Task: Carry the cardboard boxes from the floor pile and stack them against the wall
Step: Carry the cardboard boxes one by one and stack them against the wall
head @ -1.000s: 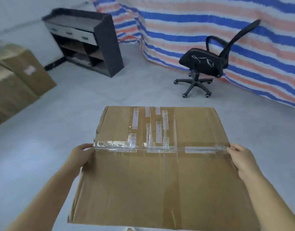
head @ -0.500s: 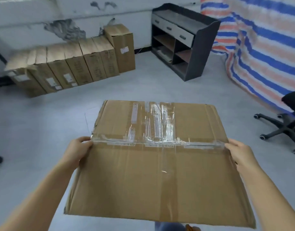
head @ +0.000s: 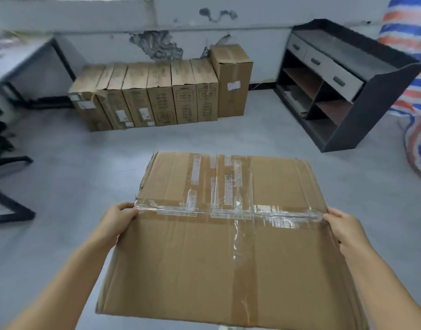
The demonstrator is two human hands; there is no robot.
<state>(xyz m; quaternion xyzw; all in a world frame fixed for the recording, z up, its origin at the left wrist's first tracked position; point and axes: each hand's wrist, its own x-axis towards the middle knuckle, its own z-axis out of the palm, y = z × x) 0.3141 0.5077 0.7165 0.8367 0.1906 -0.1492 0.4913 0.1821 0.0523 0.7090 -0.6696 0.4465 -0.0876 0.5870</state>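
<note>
The box [head: 228, 234] sits between your hands — ahead, a row of boxes [head: 157, 96] lines the wall [head: 252, 20], shelf unit [head: 347, 91] to its right.

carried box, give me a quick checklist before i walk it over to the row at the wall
1. Left hand grips the carried box at its left edge: ok.
2. Right hand grips its right edge: ok.
3. Box held about level: ok.
4. Grey floor between the box and the row of boxes free of obstacles: ok.
5. Space beside the tall end box, before the dark shelf unit: ok.
6. Box underside: cannot tell.
</note>
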